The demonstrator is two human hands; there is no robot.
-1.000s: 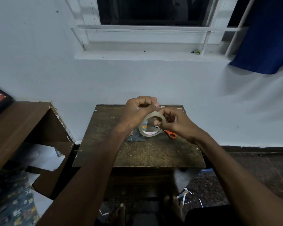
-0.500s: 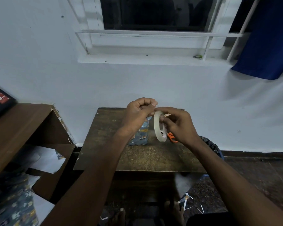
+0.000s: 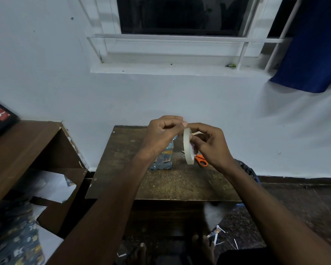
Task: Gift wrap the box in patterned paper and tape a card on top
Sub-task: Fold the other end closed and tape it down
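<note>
**Tape roll held edge-on above the wrapped box**

Counter point(image 3: 161, 186) of dark, worn wood stands against a pale wall, under a white-framed window point(image 3: 180, 35) with a blue curtain point(image 3: 311, 44) hanging at its right. A brown shelf unit point(image 3: 27, 150) sits to the left, with patterned paper point(image 3: 17, 243) and white sheets spilling below it. Paper scraps lie on the dark floor near the person's bare feet.

Both hands are raised over the far part of the counter. The right hand point(image 3: 210, 144) grips the tape roll point(image 3: 188, 147), fingers curled through and around it; the ring stands upright and is seen nearly edge-on, its hole facing left and right. The left hand point(image 3: 161, 134) has its fingers curled, thumb and forefinger pinching at the top edge of the roll.

The wrapped box point(image 3: 163, 159), in blue patterned paper, stands on the counter below the left hand, its long axis upright. Orange-handled scissors point(image 3: 201, 160) lie just right of it, handles toward the person.
</note>
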